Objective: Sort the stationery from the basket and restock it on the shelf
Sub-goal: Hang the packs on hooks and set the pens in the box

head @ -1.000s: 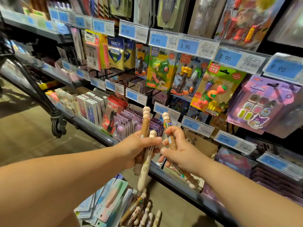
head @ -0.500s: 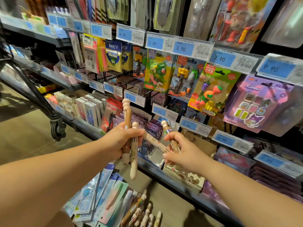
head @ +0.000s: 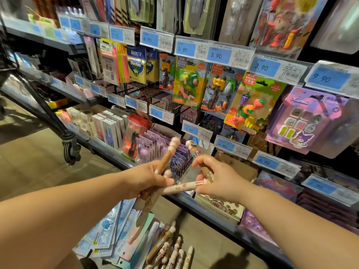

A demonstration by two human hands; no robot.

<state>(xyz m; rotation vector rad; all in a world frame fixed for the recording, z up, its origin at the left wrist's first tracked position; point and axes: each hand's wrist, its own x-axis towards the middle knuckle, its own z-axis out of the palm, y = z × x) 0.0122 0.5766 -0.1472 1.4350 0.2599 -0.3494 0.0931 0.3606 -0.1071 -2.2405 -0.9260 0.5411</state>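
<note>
My left hand [head: 144, 180] grips a brown novelty pen [head: 165, 159] with a knobbly pink top that points up toward the shelf; a cream pen's round top shows beside my fingers. My right hand [head: 217, 179] holds another brown pen [head: 196, 152] upright and pinches one end of a cream pen [head: 178, 188] that lies level between both hands. Its other end sits under my left fingers. Below, the basket holds several more character pens [head: 171, 251] and flat packets [head: 124, 235].
The lower shelf's edge [head: 196, 205] runs diagonally under my hands. An open cardboard box [head: 219, 208] with cartoon print stands on it below my right hand. Purple carded packs [head: 153, 146] stand behind my left hand. Eraser packs [head: 250, 105] hang above. A trolley wheel [head: 71, 149] stands at left.
The cream pen that hung from my left hand now lies level between both hands, its end pinched by my right hand. Both hands have drawn closer together.
</note>
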